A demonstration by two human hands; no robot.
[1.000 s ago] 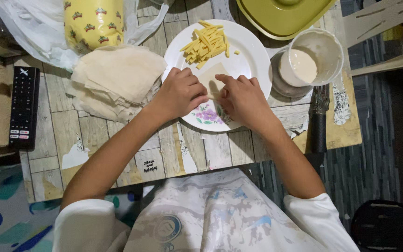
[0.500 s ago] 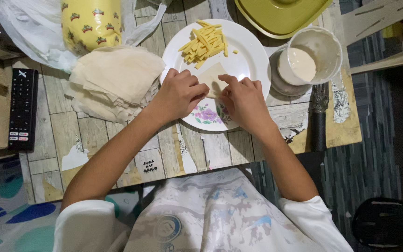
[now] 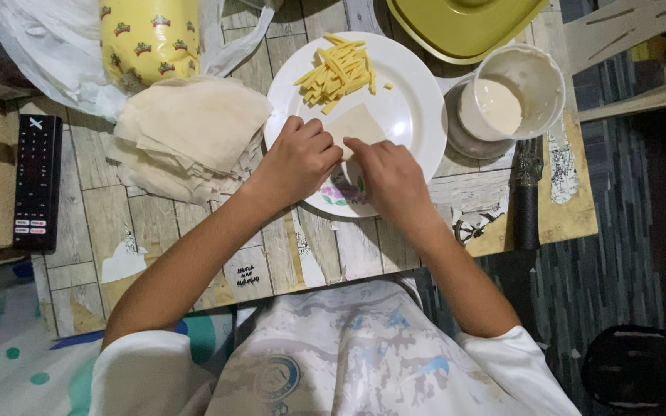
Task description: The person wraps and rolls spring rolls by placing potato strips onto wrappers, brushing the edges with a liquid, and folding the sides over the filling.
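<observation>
A white plate (image 3: 414, 115) with a flower print lies on the low wooden table. On it, a pale thin wrapper sheet (image 3: 358, 123) is being rolled. My left hand (image 3: 298, 160) and my right hand (image 3: 383, 179) both pinch the rolled near edge of the wrapper, fingertips almost touching. The rolled part is hidden under my fingers. A pile of yellow cut sticks (image 3: 337, 71) sits at the plate's far side, apart from my hands.
A stack of wrapper sheets (image 3: 190, 131) lies left of the plate, with a yellow patterned container (image 3: 150, 37) on a plastic bag behind it. A white cup of pale paste (image 3: 514, 92) stands right of the plate. There is a green lid (image 3: 464, 23), a remote (image 3: 37, 181) and a dark knife handle (image 3: 526, 200).
Both hands have slid a little toward me and to the left on the plate. More of the wrapper's far part now shows beyond my fingers.
</observation>
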